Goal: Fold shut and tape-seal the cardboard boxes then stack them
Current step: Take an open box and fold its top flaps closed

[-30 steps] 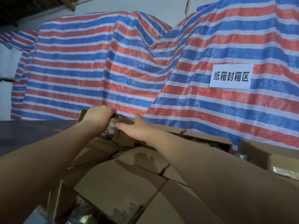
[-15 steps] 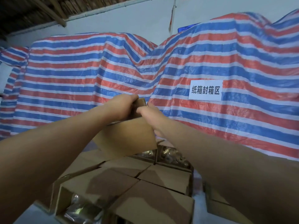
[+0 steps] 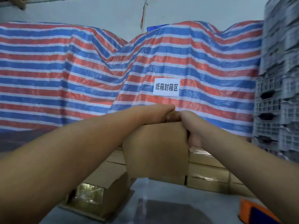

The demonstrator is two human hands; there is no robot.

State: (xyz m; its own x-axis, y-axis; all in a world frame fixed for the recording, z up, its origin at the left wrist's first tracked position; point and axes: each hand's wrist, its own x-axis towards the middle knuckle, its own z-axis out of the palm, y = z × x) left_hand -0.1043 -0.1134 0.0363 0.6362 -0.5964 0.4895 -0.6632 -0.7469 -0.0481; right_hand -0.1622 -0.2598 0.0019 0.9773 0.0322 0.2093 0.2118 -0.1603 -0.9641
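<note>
Above table [image 3: 161, 191], box [image 3: 155, 149] now higher.

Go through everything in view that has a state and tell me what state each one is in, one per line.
held box: lifted, gripped at its top by both hands
left hand: curled over the box's top edge
right hand: gripping the box's right top corner
open box: unsealed, shiny contents showing
boxes behind: flaps folded shut; tape cannot be told
</note>
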